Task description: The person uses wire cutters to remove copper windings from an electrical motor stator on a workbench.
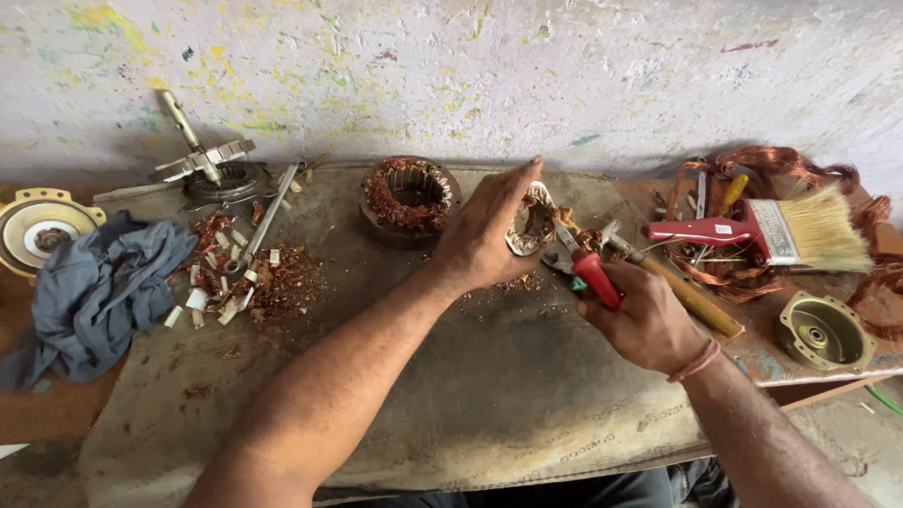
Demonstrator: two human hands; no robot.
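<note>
Paint-flecked wall (458, 54) backs a workbench spread with a worn grey mat (487, 385), where copper scraps (261, 277) lie left near a blue rag (100, 292) and a second wound stator (410, 197) stands far centre. At mid-bench the left hand (487, 235) wraps over a small motor stator (531, 222), tilting it up. The right hand (644, 316) is closed on red-handled pliers (583, 269), nose at the windings. A paintbrush (772, 232) rests far right. Gripping wire close to the core seems wise, I judge.
</note>
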